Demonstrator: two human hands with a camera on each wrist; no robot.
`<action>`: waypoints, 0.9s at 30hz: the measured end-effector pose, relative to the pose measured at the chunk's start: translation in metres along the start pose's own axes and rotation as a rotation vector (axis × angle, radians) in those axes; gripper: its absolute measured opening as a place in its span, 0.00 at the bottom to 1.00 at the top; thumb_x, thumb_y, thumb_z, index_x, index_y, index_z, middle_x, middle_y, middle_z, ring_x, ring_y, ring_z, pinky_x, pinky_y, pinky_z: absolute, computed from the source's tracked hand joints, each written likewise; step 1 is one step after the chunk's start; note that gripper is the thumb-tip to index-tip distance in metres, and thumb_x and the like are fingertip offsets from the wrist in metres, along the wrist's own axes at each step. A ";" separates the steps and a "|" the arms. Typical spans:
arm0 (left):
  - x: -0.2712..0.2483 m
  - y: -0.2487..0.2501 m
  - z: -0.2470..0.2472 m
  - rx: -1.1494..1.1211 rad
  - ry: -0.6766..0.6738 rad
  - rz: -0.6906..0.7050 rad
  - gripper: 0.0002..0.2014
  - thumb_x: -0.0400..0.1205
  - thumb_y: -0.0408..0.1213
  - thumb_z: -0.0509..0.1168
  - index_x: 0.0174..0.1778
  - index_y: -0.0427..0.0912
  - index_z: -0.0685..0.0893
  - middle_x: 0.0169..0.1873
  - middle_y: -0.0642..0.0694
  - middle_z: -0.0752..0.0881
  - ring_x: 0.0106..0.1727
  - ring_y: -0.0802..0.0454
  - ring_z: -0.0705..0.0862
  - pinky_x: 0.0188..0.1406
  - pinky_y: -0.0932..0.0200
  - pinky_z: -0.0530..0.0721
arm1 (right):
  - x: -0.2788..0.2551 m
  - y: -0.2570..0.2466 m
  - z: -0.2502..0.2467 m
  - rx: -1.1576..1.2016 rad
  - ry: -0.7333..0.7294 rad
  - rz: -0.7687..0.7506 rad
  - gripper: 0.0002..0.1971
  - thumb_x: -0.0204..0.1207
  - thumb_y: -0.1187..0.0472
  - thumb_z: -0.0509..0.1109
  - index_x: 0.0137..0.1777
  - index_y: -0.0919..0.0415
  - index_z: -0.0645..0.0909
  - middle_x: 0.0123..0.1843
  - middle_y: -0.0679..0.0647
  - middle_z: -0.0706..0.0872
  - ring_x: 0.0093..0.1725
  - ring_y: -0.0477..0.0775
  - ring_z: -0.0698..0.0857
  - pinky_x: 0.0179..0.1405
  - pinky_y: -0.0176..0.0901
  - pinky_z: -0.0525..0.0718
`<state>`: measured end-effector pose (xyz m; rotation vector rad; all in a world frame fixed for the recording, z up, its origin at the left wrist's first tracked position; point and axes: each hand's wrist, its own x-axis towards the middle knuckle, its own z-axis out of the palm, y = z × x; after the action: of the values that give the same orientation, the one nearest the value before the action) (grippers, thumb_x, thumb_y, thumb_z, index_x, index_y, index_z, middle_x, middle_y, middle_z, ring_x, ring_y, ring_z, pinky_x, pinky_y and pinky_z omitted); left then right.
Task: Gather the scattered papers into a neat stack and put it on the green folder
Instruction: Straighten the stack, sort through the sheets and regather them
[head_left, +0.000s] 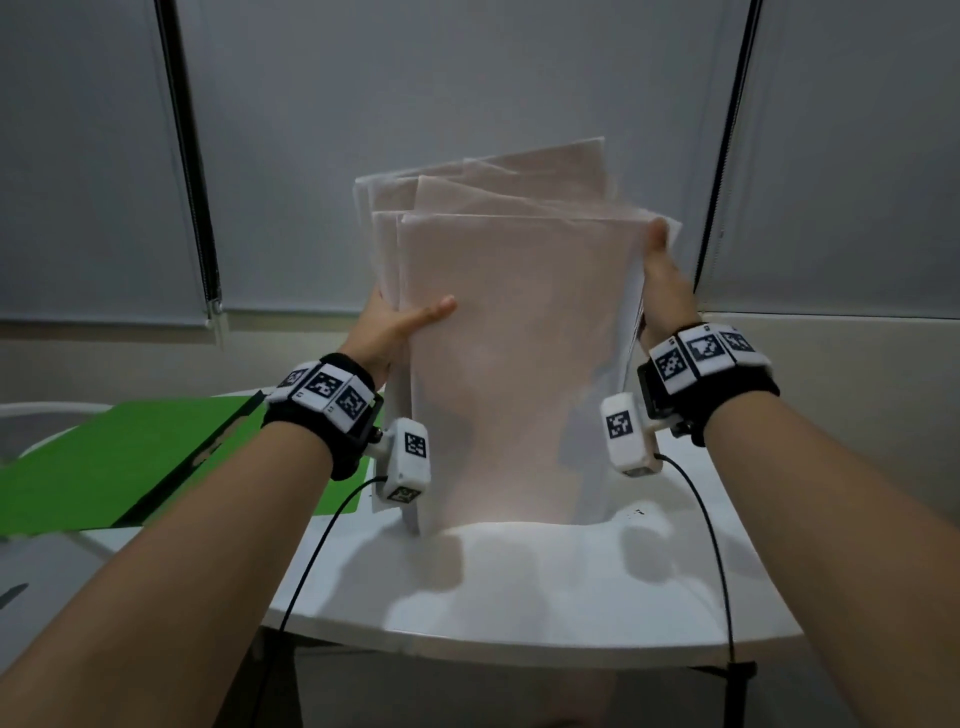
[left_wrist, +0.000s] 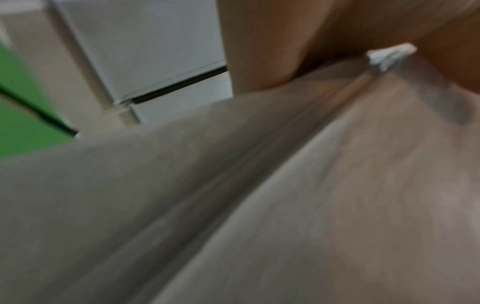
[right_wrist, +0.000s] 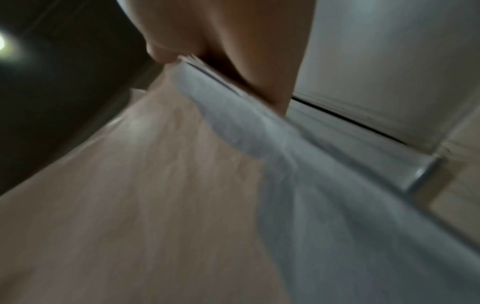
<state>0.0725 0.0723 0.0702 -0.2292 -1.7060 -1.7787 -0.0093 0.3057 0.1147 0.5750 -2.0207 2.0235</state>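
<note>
Head view: I hold the papers (head_left: 519, 364) standing up on the tabletop (head_left: 545, 582), my left hand (head_left: 395, 322) and right hand (head_left: 667, 291) gripping the sides. The tops are uneven, so next I should tap them even. The green folder (head_left: 119, 457) lies lower left. Wrist views are blurry.

No readable text, number or brand shows anywhere. The wrist bands (head_left: 326, 391) and the small white camera housings (head_left: 410, 458) carry only black-and-white square code patterns, without letters. The papers (head_left: 519, 364) look blank.
</note>
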 end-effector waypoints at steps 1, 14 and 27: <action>0.001 0.000 0.000 0.000 -0.011 0.001 0.56 0.43 0.56 0.85 0.68 0.38 0.76 0.55 0.43 0.88 0.55 0.48 0.88 0.55 0.53 0.87 | 0.002 -0.002 -0.001 -0.029 0.009 0.008 0.45 0.71 0.24 0.46 0.74 0.58 0.73 0.62 0.50 0.82 0.62 0.54 0.82 0.70 0.51 0.77; -0.001 -0.006 -0.002 0.018 -0.034 -0.065 0.46 0.39 0.54 0.85 0.55 0.44 0.83 0.40 0.52 0.93 0.43 0.56 0.91 0.41 0.62 0.88 | 0.001 -0.029 -0.007 -0.093 -0.099 -0.033 0.38 0.70 0.24 0.42 0.35 0.47 0.88 0.37 0.48 0.90 0.42 0.47 0.89 0.51 0.46 0.85; -0.008 -0.003 0.023 0.080 0.406 -0.021 0.26 0.61 0.35 0.82 0.54 0.33 0.85 0.45 0.39 0.89 0.45 0.45 0.89 0.49 0.51 0.88 | -0.003 0.034 0.007 0.278 -0.297 0.005 0.57 0.40 0.13 0.55 0.74 0.37 0.70 0.78 0.49 0.73 0.77 0.55 0.71 0.76 0.66 0.67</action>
<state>0.0701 0.0962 0.0668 0.1756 -1.4829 -1.6326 -0.0203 0.2984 0.0830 0.9779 -1.8975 2.3597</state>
